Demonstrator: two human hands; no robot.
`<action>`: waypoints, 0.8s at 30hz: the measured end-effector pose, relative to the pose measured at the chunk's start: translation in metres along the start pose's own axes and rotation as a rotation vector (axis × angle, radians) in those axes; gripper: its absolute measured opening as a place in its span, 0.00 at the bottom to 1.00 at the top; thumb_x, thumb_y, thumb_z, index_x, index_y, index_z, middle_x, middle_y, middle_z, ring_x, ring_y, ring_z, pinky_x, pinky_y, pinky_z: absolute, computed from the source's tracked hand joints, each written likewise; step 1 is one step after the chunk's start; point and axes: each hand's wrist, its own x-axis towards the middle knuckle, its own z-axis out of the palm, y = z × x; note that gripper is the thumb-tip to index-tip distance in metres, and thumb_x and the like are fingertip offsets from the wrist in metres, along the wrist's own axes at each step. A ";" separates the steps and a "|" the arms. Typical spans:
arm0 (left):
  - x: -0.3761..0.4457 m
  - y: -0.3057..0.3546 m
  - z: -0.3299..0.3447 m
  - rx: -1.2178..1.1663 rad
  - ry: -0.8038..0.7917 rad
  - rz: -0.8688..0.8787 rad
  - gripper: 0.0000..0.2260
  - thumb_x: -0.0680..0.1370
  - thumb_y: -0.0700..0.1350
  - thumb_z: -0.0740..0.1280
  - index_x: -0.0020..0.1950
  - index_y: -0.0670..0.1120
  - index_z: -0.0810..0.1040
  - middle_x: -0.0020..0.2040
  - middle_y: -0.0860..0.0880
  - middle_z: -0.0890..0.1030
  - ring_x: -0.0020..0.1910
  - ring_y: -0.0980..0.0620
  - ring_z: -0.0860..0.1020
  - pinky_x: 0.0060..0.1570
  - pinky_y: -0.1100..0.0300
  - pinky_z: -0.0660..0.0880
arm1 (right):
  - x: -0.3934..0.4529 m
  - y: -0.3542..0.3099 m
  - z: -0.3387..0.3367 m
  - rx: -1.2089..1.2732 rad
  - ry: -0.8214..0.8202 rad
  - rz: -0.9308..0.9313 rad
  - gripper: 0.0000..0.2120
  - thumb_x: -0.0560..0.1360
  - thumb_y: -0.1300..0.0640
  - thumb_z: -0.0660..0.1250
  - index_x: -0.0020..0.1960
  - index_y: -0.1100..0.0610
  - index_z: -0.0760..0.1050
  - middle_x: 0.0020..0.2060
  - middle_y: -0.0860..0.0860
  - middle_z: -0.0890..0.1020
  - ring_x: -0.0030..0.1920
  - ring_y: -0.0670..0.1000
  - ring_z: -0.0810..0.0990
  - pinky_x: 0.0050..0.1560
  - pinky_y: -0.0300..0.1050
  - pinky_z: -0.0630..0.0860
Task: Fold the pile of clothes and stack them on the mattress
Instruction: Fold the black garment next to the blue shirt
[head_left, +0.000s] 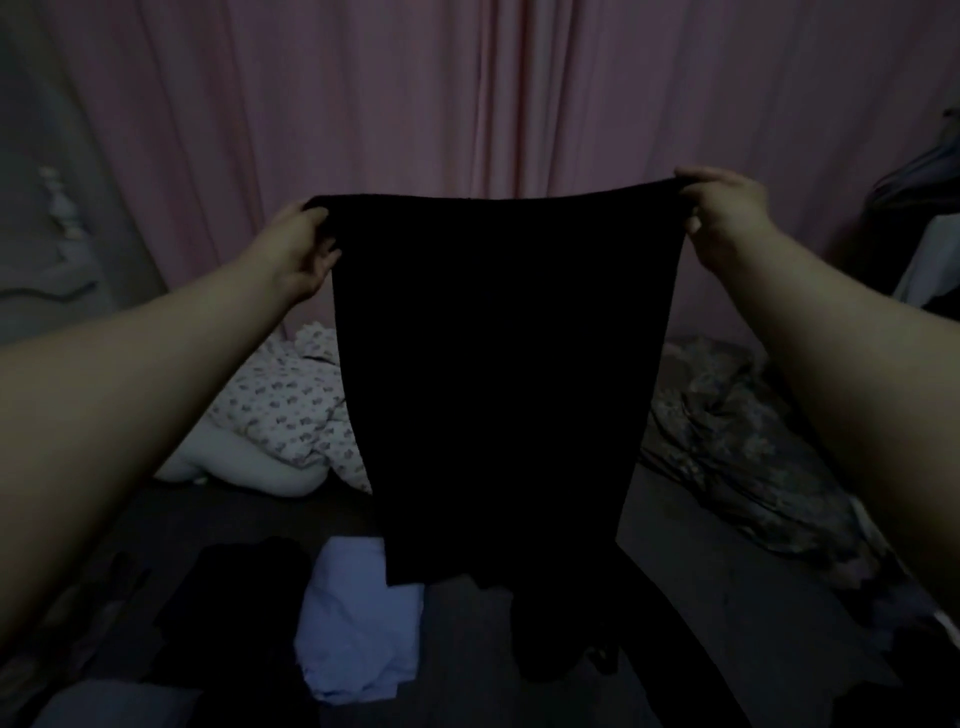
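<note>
Dim room, seen from head height looking down over a mattress (701, 597) covered in a dark sheet. Both arms stretched forward and raised. Left hand (298, 249) curled round the upper left corner of a black garment (498, 364), thumb on the near side, fingers pinching the edge. Right hand (724, 213) likewise closed on the upper right corner, fingers bunched over the hem. Garment held taut between the two hands, top edge nearly level, hanging straight down in front of the view and narrowing toward its lower end above the mattress; hard to tell in the low light exactly what kind of garment.

Below it on the mattress, a pale blue cloth (358, 618), loosely folded, its upper right part hidden behind the hanging black fabric. Just left of that, a heap of dark clothes (228, 597), details lost in shadow. More dark fabric (550, 644) lying under the lower end of the held garment, too murky to separate from it clearly.

Farther back on the left, a white pillow with a small floral print (291, 410), resting against the rear of the bed. On the right, a crumpled patterned blanket (727, 447) running along the mattress edge. Behind everything, a pink curtain (415, 104) hanging in long vertical folds across the whole background.
</note>
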 end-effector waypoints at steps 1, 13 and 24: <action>-0.005 -0.001 0.000 0.016 0.000 -0.002 0.12 0.81 0.38 0.54 0.45 0.51 0.73 0.34 0.58 0.80 0.37 0.62 0.79 0.39 0.68 0.74 | -0.003 0.004 -0.001 0.000 -0.002 0.005 0.15 0.73 0.73 0.58 0.53 0.62 0.78 0.34 0.53 0.76 0.29 0.46 0.73 0.29 0.32 0.69; -0.127 -0.158 -0.050 0.067 0.103 -0.363 0.09 0.77 0.38 0.58 0.40 0.46 0.75 0.29 0.54 0.81 0.39 0.56 0.76 0.43 0.63 0.74 | -0.125 0.192 -0.075 -0.173 0.100 0.165 0.12 0.75 0.67 0.61 0.55 0.66 0.80 0.41 0.53 0.80 0.36 0.40 0.72 0.42 0.33 0.70; -0.335 -0.315 -0.130 0.336 0.361 -0.741 0.08 0.76 0.38 0.60 0.38 0.41 0.76 0.36 0.41 0.77 0.34 0.46 0.73 0.38 0.55 0.71 | -0.356 0.334 -0.179 -0.518 -0.160 0.517 0.07 0.74 0.68 0.66 0.40 0.60 0.80 0.39 0.56 0.80 0.45 0.54 0.78 0.49 0.46 0.73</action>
